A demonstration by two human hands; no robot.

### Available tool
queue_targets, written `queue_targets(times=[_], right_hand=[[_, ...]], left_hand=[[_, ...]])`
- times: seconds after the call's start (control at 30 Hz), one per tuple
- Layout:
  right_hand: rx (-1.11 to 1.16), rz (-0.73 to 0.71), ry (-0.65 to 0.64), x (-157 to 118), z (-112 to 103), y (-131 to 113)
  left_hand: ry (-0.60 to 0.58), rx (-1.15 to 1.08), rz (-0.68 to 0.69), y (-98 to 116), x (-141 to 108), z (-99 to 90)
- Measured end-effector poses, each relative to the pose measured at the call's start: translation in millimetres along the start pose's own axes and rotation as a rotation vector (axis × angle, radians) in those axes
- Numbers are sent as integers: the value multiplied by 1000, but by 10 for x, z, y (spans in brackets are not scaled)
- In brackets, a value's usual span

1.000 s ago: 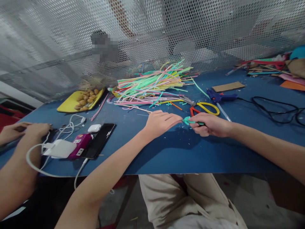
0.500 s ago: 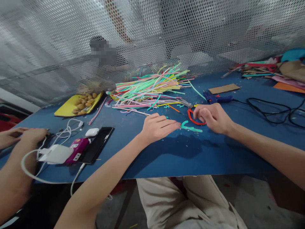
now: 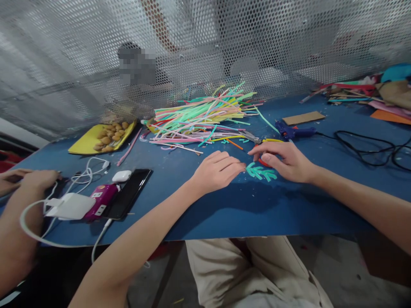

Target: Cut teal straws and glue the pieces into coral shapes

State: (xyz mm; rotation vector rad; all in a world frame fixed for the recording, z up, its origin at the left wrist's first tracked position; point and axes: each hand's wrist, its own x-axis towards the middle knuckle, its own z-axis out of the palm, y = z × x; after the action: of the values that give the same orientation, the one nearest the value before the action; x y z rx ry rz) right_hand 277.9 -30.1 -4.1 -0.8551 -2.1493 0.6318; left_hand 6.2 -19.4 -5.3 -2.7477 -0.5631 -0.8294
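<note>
A branched green pipe cleaner sprig (image 3: 260, 172), shaped like a small leafy twig, is seen just above the blue table. My left hand (image 3: 218, 171) has its fingertips pinched together on the sprig's left end. On the sprig's other side, my right hand (image 3: 285, 160) is empty, its index finger stretched out and its thumb apart. Under and behind that hand lie red-handled scissors (image 3: 251, 137), partly hidden, blades pointing left. Small green clippings are scattered near the blades.
A heap of coloured pipe cleaners (image 3: 205, 111) lies behind my hands. To the right are a blue glue gun (image 3: 297, 131), its black cord and a cardboard strip (image 3: 303, 118). Leftward lie a phone (image 3: 131, 194), a purple adapter (image 3: 102, 201) and another person's hands (image 3: 38, 179).
My right hand's curled fingers have straightened and spread, with the index finger reaching left. The green sprig has turned, so its several side branches now show.
</note>
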Motion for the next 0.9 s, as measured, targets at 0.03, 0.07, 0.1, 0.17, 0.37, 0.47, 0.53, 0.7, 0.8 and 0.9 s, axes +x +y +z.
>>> queue_targets(times=[0.03, 0.07, 0.1, 0.17, 0.37, 0.47, 0.53, 0.7, 0.8, 0.9], right_hand=[[-3, 18, -8, -2, 2, -7], [2, 24, -13, -5, 6, -16], [10, 20, -16, -9, 8, -22], [22, -20, 2, -17, 1, -22], [-316, -331, 48, -26, -99, 73], [-516, -491, 57, -18, -91, 104], [-560, -490, 90, -6, -51, 107], [-418, -318, 172, 27, 43, 93], [-370, -283, 169, 32, 69, 107], [-378, -239, 173, 30, 90, 139]], left_hand=[[4, 22, 2, 2, 3, 1], [1, 42, 4, 3, 7, 0], [-6, 58, 3, 3, 10, -1], [-24, 76, -4, 3, 15, -2], [36, 68, -67, 14, 34, 16], [75, 98, -111, 16, 38, 25], [73, 121, -125, 14, 37, 28], [69, 110, -156, 16, 35, 26], [64, 93, -166, 9, 32, 27], [43, 28, -196, -15, 24, 43]])
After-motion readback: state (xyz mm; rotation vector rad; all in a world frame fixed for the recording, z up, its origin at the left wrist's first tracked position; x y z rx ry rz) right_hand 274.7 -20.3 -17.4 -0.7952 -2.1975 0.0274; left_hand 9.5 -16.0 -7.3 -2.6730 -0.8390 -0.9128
